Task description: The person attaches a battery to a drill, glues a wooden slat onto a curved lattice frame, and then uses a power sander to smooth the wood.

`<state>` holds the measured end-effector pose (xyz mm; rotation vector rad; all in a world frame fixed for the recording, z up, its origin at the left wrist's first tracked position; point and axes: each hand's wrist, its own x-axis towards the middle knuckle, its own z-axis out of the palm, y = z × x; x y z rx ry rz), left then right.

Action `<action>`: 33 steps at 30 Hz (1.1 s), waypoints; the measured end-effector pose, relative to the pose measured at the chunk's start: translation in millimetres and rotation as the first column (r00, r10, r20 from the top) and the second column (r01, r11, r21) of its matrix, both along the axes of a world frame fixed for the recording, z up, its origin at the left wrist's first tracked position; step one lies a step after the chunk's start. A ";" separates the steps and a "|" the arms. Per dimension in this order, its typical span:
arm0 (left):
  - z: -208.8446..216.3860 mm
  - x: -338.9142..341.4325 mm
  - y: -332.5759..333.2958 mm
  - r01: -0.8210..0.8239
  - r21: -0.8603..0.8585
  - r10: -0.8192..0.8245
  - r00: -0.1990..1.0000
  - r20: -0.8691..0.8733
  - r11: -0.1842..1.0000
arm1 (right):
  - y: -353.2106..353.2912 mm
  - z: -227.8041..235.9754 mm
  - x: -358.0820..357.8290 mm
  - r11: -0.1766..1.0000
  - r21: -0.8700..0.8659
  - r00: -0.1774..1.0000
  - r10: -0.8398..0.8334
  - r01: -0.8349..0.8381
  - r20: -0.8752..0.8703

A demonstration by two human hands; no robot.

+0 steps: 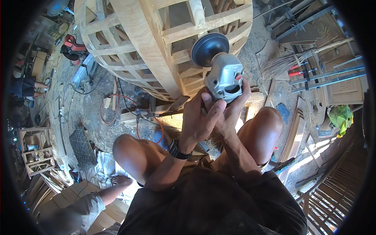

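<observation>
An angle grinder (225, 78) with a silver metal head is held up in front of me. My left hand (203, 117), with a black watch (179, 149) on its wrist, is closed around the lower left side of it, the thumb lying on the body. On the other side my right hand (236, 106) wraps the tool, its fingers partly hidden. A round black pad (210, 49) is fitted to the grinder and faces a curved wooden lattice frame (143, 47). Whether the pad touches the wood, I cannot tell.
A red power tool (72, 46) and cables lie on the floor at far left. A straw broom (286, 64) and metal bar clamps (331, 78) are at right, near a green bag (340, 118). Another person's leg (111, 192) reaches in at lower left.
</observation>
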<state>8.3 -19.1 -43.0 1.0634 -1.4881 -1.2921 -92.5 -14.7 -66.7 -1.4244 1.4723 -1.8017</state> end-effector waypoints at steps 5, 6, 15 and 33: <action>0.8 -1.6 -3.3 -0.077 -0.041 0.073 0.993 -0.097 0.996 | -5.7 2.8 4.4 0.999 -0.034 1.000 0.016 -0.016 0.015; -4.6 -0.3 -3.3 -0.075 -0.039 0.071 0.993 -0.096 0.996 | -4.9 0.5 5.3 0.999 -0.051 1.000 0.012 -0.012 -0.005; -6.6 -16.1 8.8 0.049 0.010 -0.049 0.997 0.056 0.999 | 15.8 -21.9 -11.7 1.000 0.015 0.998 -0.026 0.025 0.064; -28.6 -18.4 5.3 -0.056 -0.180 0.066 0.997 0.048 0.982 | 5.6 -51.9 -16.2 0.991 -0.136 0.998 0.028 -0.020 0.057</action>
